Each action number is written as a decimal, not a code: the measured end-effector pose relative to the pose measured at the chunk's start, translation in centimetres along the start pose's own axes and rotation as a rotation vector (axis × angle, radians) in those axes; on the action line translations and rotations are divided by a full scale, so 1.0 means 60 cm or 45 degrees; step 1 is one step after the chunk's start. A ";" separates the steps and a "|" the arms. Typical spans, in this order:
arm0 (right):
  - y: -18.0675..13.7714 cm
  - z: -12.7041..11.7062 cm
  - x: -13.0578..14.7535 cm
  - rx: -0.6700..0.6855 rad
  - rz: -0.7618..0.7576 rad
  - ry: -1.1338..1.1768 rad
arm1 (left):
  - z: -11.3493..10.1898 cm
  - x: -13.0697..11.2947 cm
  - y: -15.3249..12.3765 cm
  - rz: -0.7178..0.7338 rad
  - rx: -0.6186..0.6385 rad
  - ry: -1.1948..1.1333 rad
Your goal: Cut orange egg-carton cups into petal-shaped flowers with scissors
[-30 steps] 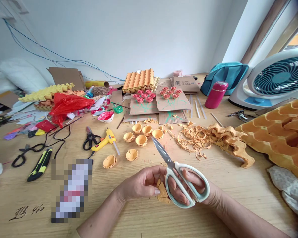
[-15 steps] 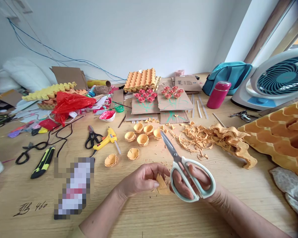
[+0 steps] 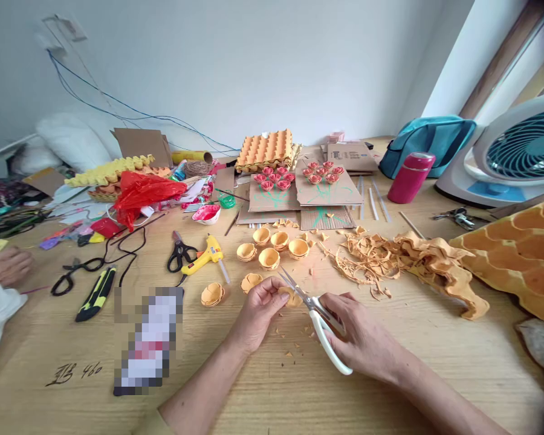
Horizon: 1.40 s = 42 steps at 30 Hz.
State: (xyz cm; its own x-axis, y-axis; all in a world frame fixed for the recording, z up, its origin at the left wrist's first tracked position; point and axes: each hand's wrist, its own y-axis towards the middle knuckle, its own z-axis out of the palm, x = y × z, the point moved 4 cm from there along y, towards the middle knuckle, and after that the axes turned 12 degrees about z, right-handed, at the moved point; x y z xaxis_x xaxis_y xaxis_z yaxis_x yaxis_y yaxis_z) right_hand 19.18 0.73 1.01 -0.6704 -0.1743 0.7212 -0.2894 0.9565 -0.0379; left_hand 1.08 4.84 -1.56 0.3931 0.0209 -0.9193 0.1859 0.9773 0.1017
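Between thumb and fingers, my left hand [image 3: 263,311] pinches a small yellow-orange egg-carton piece [image 3: 292,297]. My right hand [image 3: 360,332] is wrapped round the white handles of a pair of scissors [image 3: 315,308]; the blades are parted and reach to the edge of the piece. Tiny yellow clippings [image 3: 290,354] lie on the wood below. Just beyond my hands stand several cut carton cups [image 3: 269,258], with another cup [image 3: 213,294] to the left and one [image 3: 251,282] partly behind my left hand.
A yellow glue gun [image 3: 207,254], black scissors [image 3: 179,252] and a utility knife [image 3: 95,294] lie left. Carton scraps [image 3: 376,257] and egg trays [image 3: 521,248] are at right. Cardboard with red flowers [image 3: 274,196] sits behind. Another person's hand [image 3: 9,266] shows at far left.
The scissors have swung from pointing upward, apart from the piece, to its edge with blades parted. My left hand has lifted the piece. Another person's hand has come into view at left.
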 end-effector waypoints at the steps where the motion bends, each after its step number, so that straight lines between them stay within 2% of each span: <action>1: 0.000 0.000 0.000 -0.040 -0.034 -0.092 | -0.002 0.000 0.001 0.021 -0.036 -0.011; 5: 0.002 0.001 -0.003 -0.131 -0.071 -0.323 | -0.005 -0.002 0.003 0.046 -0.155 -0.069; 8: 0.002 0.002 -0.004 -0.143 -0.050 -0.393 | -0.005 -0.004 0.004 0.069 -0.173 -0.080; 19: 0.001 0.011 -0.005 -0.135 -0.091 -0.385 | 0.008 0.001 -0.004 0.101 0.076 0.040; 32: -0.002 0.008 0.002 -0.176 -0.145 -0.418 | 0.015 -0.006 -0.007 0.156 0.145 0.095; 42: -0.006 0.002 0.006 -0.157 -0.191 -0.348 | 0.014 -0.006 -0.007 0.150 0.136 0.050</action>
State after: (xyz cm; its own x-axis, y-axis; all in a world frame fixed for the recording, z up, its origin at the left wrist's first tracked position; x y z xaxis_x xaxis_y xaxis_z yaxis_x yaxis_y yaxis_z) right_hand 18.96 0.26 1.20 -0.7900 -0.3557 0.4995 -0.3249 0.9336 0.1509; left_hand 1.63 4.23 -0.98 0.3827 0.1443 -0.9125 0.2361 0.9397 0.2476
